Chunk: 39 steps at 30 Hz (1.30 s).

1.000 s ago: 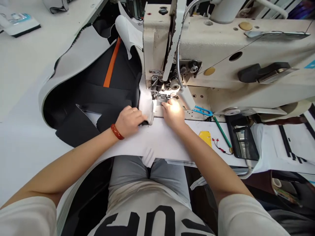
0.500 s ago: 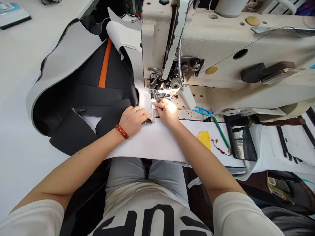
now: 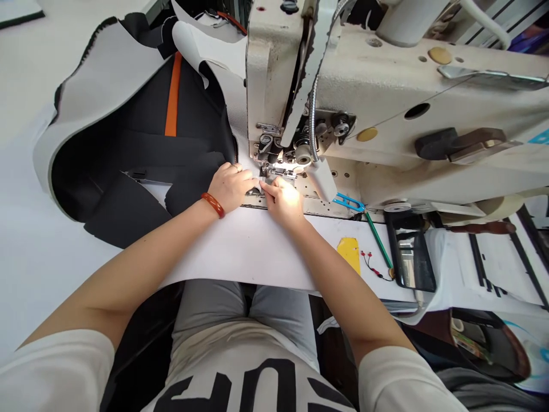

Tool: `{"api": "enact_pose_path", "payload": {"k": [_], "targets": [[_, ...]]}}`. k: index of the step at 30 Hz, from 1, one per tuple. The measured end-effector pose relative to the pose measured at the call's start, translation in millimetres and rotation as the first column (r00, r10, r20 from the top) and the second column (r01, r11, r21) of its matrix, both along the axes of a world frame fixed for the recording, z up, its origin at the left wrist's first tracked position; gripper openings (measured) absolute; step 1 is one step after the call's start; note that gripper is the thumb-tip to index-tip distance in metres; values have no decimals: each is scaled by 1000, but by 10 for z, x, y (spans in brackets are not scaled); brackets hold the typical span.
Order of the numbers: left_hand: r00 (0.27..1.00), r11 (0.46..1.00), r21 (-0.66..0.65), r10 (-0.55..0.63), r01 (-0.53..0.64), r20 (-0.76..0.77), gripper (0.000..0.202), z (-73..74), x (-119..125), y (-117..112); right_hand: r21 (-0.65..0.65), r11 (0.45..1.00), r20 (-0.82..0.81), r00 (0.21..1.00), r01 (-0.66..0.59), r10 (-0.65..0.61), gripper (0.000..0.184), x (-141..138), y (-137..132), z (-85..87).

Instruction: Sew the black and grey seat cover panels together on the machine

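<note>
My left hand (image 3: 231, 186) and right hand (image 3: 281, 200) pinch fabric (image 3: 193, 143) at the foot (image 3: 274, 171), machine head (image 3: 274, 68) overhanging; snips (image 3: 347, 201), pencil (image 3: 377, 240) lie right

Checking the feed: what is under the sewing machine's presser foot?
The edge of the white fabric lies under the presser foot, held by the left hand and right hand. Fabric and fingers cover the plate beneath; the needle cannot be made out.

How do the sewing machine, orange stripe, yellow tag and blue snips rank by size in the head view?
1. sewing machine
2. orange stripe
3. yellow tag and blue snips: look alike, not ranked.
</note>
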State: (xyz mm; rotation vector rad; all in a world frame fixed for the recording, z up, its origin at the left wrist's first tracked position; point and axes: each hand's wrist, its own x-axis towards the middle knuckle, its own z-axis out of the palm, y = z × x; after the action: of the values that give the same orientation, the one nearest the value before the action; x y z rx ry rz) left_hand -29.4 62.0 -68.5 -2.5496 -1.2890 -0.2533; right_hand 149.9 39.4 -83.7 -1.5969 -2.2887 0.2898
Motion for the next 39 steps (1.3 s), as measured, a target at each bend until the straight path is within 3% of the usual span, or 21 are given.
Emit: {"api": "enact_pose_path", "payload": {"k": [4, 7, 10, 11, 12, 13, 14, 15, 17, 19, 21, 23, 26, 29, 33, 35, 37, 39], "targets": [[998, 999, -50, 6, -9, -66, 43, 5, 32, -145, 87, 996, 38, 999, -34, 31, 35, -40, -62, 8], [995, 975, -218, -68, 49, -79, 42, 207, -39, -253, 162, 976, 74, 988, -149, 138, 30, -64, -125, 11], [991, 810, -572, -125, 130, 47, 42, 579, -423, -43, 170, 962, 91, 975, -214, 201, 27, -73, -164, 2], [994, 764, -637, -52, 102, 97, 47, 688, -643, 106, 175, 961, 92, 976, -212, 199, 26, -74, -169, -3], [985, 785, -619, 97, 11, 140, 55, 766, -904, 276, 183, 961, 94, 977, -208, 194, 25, -75, -172, -7], [956, 855, -501, 245, -133, 164, 57, 801, -1194, 445, 193, 960, 95, 977, -204, 189, 24, -76, -172, -11], [936, 887, -381, 329, -262, 122, 56, 788, -1495, 596, 205, 958, 95, 978, -202, 186, 23, -79, -172, -15], [912, 873, -312, 407, -374, 48, 58, 729, -1789, 711, 217, 955, 95, 978, -201, 184, 23, -84, -169, -19], [828, 758, -359, 554, -544, -84, 62, 504, -2282, 800, 243, 949, 91, 979, -199, 182, 23, -98, -162, -30], [754, 707, -315, 656, -634, -45, 61, 237, -2576, 704, 259, 947, 91, 981, -191, 173, 23, -112, -153, -45], [738, 698, -304, 674, -648, -24, 65, 45, -2675, 490, 258, 948, 104, 981, -185, 163, 23, -114, -147, -51], [747, 707, -303, 665, -639, -23, 69, -27, -2665, 232, 250, 953, 123, 982, -170, 143, 25, -110, -158, -23], [734, 700, -292, 679, -652, -11, 72, 9, -2655, -178, 196, 971, 163, 981, -135, 103, 36, -172, -241, 138], [703, 675, -262, 711, -689, -16, 74, 48, -2752, -679, 131, 987, 178, 982, -89, 65, 50, -497, -398, 427], [651, 623, -228, 755, -748, -73, 71, 6, -2891, -1569, 263, 962, 123, 992, -72, 40, 47, -1357, -508, 788], [613, 585, -221, 785, -781, -88, 67, -7, -2932, -2083, 165, 982, 145, 987, -88, 65, 39, -1721, -474, 886], [558, 534, -205, 826, -820, -76, 63, 39, -2999, -2603, 45, 990, 141, 982, -131, 123, 33, -1852, -416, 925], [472, 453, -180, 879, -873, -74, 67, 186, -3124, -3074, 6, 986, 90, 982, -168, 166, 33, -1718, -357, 907]]}}
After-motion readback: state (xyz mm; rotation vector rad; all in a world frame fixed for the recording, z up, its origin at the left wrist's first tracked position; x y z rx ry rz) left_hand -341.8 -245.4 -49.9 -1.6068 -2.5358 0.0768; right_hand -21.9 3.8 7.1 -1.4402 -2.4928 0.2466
